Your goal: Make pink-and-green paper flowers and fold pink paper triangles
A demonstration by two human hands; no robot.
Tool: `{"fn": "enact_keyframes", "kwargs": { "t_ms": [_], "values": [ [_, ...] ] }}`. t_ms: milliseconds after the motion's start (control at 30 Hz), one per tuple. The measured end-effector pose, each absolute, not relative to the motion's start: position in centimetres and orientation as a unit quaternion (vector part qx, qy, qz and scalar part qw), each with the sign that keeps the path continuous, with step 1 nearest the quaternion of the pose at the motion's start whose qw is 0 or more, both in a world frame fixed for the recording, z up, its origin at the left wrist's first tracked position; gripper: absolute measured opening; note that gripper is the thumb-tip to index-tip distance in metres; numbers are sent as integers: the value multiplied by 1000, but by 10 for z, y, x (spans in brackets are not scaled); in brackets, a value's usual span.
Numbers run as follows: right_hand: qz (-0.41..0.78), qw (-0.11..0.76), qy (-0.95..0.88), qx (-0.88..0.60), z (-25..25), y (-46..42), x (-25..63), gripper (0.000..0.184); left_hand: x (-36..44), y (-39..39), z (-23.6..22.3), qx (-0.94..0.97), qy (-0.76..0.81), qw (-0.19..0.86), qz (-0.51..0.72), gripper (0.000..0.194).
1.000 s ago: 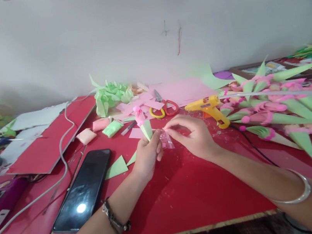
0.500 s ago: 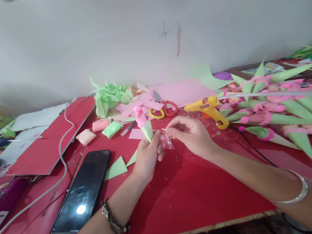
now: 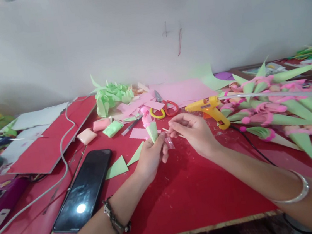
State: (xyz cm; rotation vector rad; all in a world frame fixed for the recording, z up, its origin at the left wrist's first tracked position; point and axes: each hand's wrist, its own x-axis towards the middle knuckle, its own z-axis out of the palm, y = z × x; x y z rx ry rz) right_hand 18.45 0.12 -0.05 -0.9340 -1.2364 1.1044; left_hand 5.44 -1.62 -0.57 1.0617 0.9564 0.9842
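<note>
My left hand (image 3: 151, 156) is closed around the lower end of a small paper cone flower (image 3: 151, 130), a light green cone with pink paper and a pink ball at its top. It stands nearly upright. Just to the right, my right hand (image 3: 193, 131) pinches a thin pale stick (image 3: 166, 129) between thumb and fingertips; its exact kind is too small to tell. A clear plastic bag (image 3: 169, 142) lies behind and between the two hands. Cut green paper pieces (image 3: 117, 167) rest left of my left hand.
A yellow glue gun (image 3: 205, 105) lies right of centre, beside a pile of finished paper flowers (image 3: 271, 105). Scissors (image 3: 170, 108), clay packets (image 3: 112, 128) and crumpled green paper (image 3: 113, 96) sit behind. A phone (image 3: 82, 190) and a white cable (image 3: 61, 146) occupy the left.
My left hand has shifted slightly right with the paper cone flower. My right hand still pinches the thin stick, its fingers a little changed in pose.
</note>
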Motion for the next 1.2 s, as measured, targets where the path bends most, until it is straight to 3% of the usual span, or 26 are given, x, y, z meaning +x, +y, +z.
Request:
{"fn": "enact_keyframes", "kwargs": {
  "t_ms": [233,400,533,733,833,1033,1200],
  "values": [
    [450,585,-539,-406,-2,2,185,18,60,-22,-1,441,405,694,400,32],
    [466,576,-551,-385,1,1,185,11,59,-22,-3,451,376,713,384,30],
    [394,585,-605,-368,5,-1,186,6,60,-23,-3,472,367,726,340,37],
    [361,575,-631,-377,4,-1,186,4,61,-24,-3,501,378,709,321,32],
    [367,569,-632,-378,2,-2,185,4,60,-25,-5,533,389,686,309,40],
    [477,565,-572,-354,3,-5,183,20,60,-25,-6,568,399,658,293,46],
    [613,507,-500,-343,2,-3,182,31,61,-26,-4,583,396,649,286,45]
  ]
}}
